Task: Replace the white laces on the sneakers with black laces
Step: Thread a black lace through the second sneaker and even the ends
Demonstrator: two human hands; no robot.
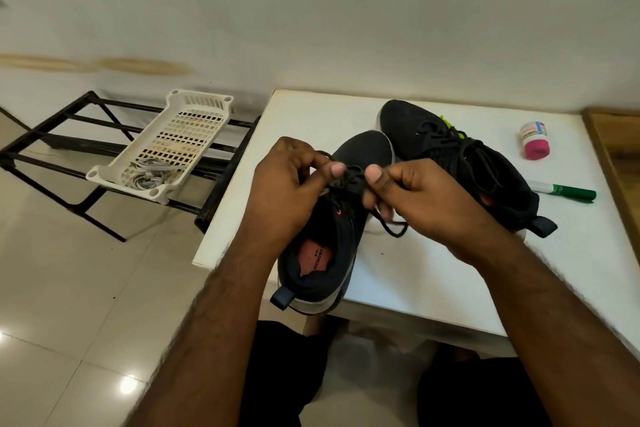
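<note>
Two black sneakers stand on the white table [415, 274]. The near sneaker [325, 253] sits at the table's front edge, heel toward me, with an orange insole showing. Over its tongue my left hand [294, 191] and my right hand [426, 194] each pinch a part of its black lace [349, 178]; a loose end of that lace curls on the table under my right hand. The far sneaker [450, 149] lies to the right, laced in black with a tied bow. The white laces [149, 177] lie in a white plastic basket [162, 146] on the left.
The basket rests on a black metal rack [52, 146] left of the table. A pink-capped small bottle [535, 140] and a green marker [568, 191] lie on the table's right side. A wooden edge [616, 156] borders the table on the right. Tiled floor below.
</note>
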